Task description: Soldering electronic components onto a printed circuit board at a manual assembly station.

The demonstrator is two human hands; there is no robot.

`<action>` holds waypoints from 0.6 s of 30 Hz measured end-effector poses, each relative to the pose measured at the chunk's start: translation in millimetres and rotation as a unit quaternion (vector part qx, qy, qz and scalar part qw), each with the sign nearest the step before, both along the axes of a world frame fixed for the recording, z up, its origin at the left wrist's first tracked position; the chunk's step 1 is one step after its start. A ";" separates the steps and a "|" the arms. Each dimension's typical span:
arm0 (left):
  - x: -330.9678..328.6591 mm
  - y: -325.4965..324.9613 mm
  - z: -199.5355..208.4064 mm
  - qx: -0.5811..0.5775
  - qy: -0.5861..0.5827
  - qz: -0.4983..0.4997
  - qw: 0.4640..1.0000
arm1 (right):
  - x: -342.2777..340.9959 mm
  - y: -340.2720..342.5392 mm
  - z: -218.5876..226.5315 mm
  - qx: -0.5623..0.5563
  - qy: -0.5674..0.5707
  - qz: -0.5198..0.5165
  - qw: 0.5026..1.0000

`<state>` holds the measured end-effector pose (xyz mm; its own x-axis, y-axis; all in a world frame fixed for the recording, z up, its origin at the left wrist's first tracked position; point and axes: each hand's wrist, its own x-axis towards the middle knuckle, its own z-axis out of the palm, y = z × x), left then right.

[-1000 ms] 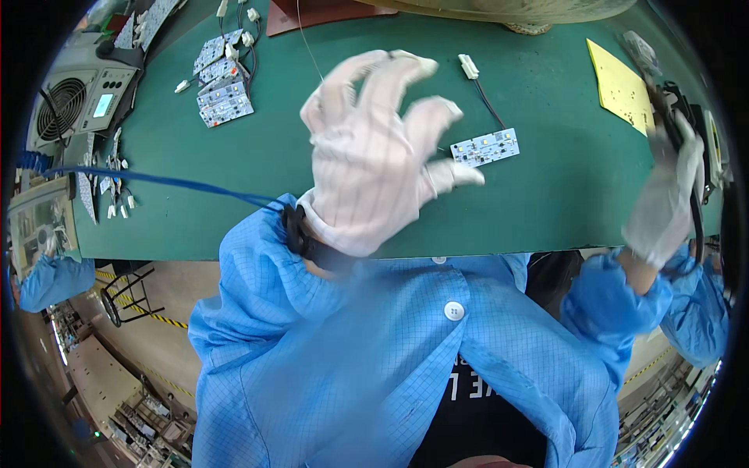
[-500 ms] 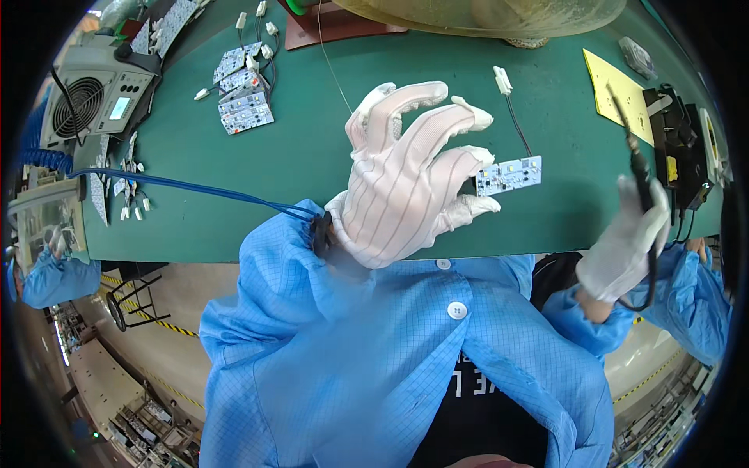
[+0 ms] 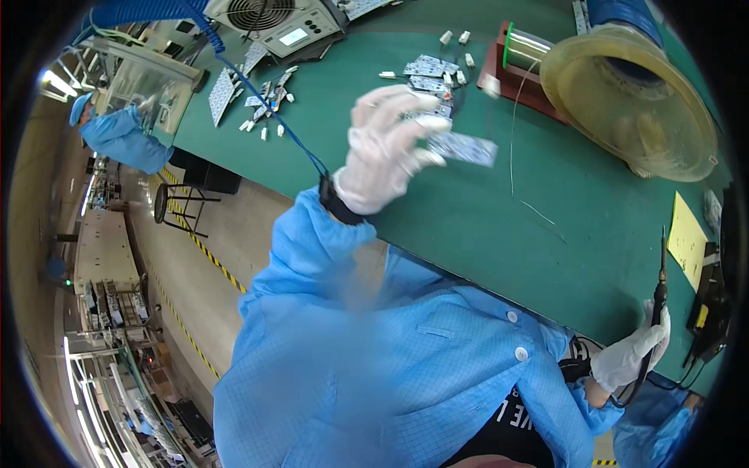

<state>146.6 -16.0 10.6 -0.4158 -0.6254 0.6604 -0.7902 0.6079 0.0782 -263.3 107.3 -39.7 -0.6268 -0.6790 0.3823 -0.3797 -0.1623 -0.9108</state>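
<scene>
My white-gloved left hand [image 3: 382, 148] is raised over the green table, its fingers pinching one end of a small white circuit board [image 3: 472, 148]. The board is blurred and hangs above the table. A blurred white connector [image 3: 491, 86] shows above it; whether it belongs to this board I cannot tell. Just behind the hand lies a group of similar circuit boards [image 3: 429, 69] with white plugs on dark wires. At the right, my gloved right hand [image 3: 633, 355] is wrapped round a soldering iron [image 3: 661, 292], whose tip points away from me.
A solder spool [image 3: 527, 48] on a red-brown stand trails thin wire [image 3: 512, 148] onto the table. Beside it hangs a wide yellowish fume hood [image 3: 562, 74]. A blue cord [image 3: 265, 105] runs to my left wrist. Far left are more boards [image 3: 222, 95], a display unit [image 3: 312, 23] and a co-worker [image 3: 121, 140].
My left hand has picked up the circuit board and carried it left toward the group of boards. The view has turned left. The soldering iron stays in my right hand.
</scene>
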 end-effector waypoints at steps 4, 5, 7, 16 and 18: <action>33.2 -7.5 -4.6 0.095 -0.052 0.068 0.992 | -4.5 1.7 -4.1 0.012 0.003 -0.003 1.000; 32.6 -7.4 -7.4 0.132 -0.041 0.082 0.987 | -4.9 1.1 -5.2 0.013 -0.001 -0.005 1.000; 27.8 -10.2 -12.2 0.244 -0.057 0.105 0.962 | -5.3 -0.5 -6.3 0.004 0.011 -0.013 1.000; 37.7 -127.1 -23.8 0.145 -0.187 0.012 0.971 | 3.6 -0.3 -0.3 0.024 0.048 -0.043 0.998; 39.0 -173.7 -27.9 0.135 -0.162 -0.001 0.977 | 4.2 0.0 -1.3 0.027 0.077 -0.032 0.996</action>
<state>185.6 -189.7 -17.3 -0.5768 -0.7582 0.3041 -0.7992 0.6008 -0.0181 -259.1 107.3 -41.0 -0.6060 -0.6623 0.4406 -0.5227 -0.0860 -0.8482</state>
